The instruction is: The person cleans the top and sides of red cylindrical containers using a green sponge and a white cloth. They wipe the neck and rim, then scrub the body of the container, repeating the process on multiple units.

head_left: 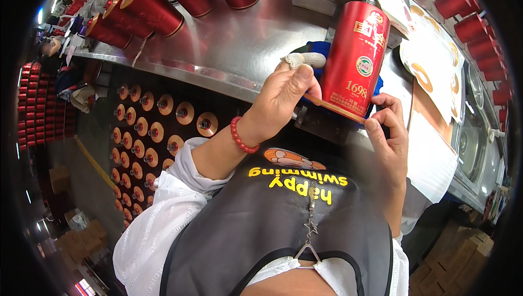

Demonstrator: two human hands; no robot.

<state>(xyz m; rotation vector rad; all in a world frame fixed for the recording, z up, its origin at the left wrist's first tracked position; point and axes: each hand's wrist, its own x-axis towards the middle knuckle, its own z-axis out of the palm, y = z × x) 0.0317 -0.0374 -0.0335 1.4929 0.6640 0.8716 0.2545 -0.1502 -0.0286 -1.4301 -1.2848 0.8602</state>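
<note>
A red bottle (357,50) with gold and white printed decoration and a gold base rim lies tilted before me, its neck end pointing away. Under it and at its sides shows some blue material (317,50). At the lower left of the bottle my left hand (286,97) is closed against its base edge, a white knit sleeve covering one finger. The fingers of my right hand (391,127) curl round the right side of the base, thumb near the rim. What the undersides of my fingers touch is hidden.
Several red bottles (152,10) stand on the metal table (234,50) at the far left. Below its edge are rows of bottles with gold tops (155,130). Printed sheets (436,72) lie to the right; more red bottles (473,29) line the far right. Cardboard boxes (455,260) sit lower right.
</note>
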